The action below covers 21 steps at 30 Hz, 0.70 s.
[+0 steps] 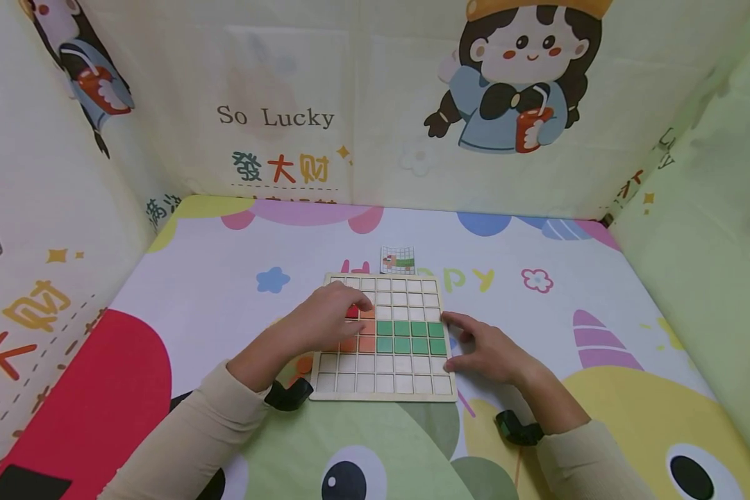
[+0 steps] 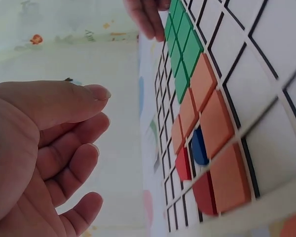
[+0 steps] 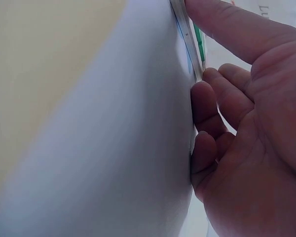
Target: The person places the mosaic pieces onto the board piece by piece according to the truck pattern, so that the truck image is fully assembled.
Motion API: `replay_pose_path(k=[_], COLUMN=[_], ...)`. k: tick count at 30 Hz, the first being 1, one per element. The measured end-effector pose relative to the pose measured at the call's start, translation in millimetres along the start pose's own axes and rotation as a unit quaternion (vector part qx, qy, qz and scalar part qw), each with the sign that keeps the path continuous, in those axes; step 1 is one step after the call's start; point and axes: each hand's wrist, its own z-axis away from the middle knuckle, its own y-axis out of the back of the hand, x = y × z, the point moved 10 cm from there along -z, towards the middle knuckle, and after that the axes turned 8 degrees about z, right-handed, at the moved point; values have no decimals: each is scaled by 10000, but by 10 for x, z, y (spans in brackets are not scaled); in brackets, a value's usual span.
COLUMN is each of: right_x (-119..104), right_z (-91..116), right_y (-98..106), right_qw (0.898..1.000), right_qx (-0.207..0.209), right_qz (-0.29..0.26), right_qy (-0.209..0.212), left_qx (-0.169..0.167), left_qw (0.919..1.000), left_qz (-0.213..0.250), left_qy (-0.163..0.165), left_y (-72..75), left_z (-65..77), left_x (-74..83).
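A wooden grid board (image 1: 384, 399) lies flat on the table, with rows of square cells. Two rows of green tiles (image 1: 419, 329) fill cells at its right, and orange tiles (image 1: 367, 344) sit left of them. Among the orange ones are red pieces (image 2: 204, 193) and a dark blue rounded piece (image 2: 200, 146). My left hand (image 1: 327, 316) hovers over the board's left part, fingers loosely bent and thumb near the index fingertip, nothing visible between them. Thumb and index finger of my right hand (image 1: 490, 351) touch the board's right edge, spread apart along it.
Just beyond the board's far edge is a small pattern card (image 1: 397, 261) with a coloured picture on a grid. A printed cloth (image 1: 225, 257) covers the table. Cartoon-printed sheets (image 1: 387, 90) form walls at the back and sides.
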Motion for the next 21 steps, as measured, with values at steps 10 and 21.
replay_pose_path(k=[10, 21], right_x=[-2, -5], right_z=[7, 5], right_y=[4, -1], right_qw=[10000, 9999], right_qx=[-4, -11], right_qz=[67, 87], right_qy=[19, 56], left_qx=[223, 240], left_qw=[9997, 9979], left_qz=[81, 213], left_qy=[39, 567], left_y=[135, 152], left_z=[232, 434], left_x=[-186, -466])
